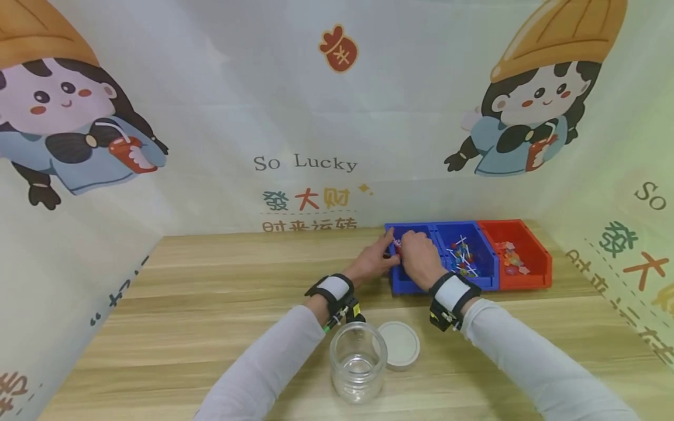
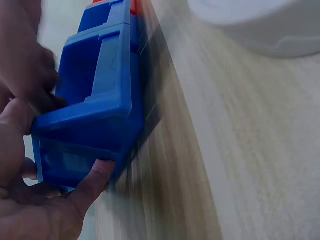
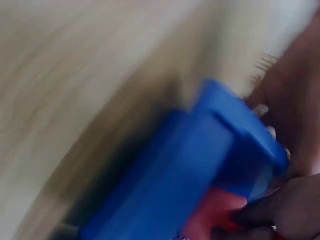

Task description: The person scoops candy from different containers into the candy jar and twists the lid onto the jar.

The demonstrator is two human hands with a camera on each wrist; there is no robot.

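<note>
Both hands [image 1: 400,254] at blue bin [image 1: 398,282] — jar [image 1: 358,362] nearby

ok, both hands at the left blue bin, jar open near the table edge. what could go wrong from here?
1. The left hand grips the left blue bin at its end; a tug could drag it and jostle its neighbours.
2. The open glass jar stands between the forearms and could get knocked over.
3. The small red item under the right hand may slip.

Printed backdrop standing around a wooden table

A pale cloth backdrop [image 1: 221,88] is wrapping three sides of the light wood-grain table [image 1: 174,304], showing cartoon girls holding drinks, a red lucky pouch [image 1: 339,49] and the words "So Lucky" (above Chinese lettering); soft, even light is falling everywhere.
</note>
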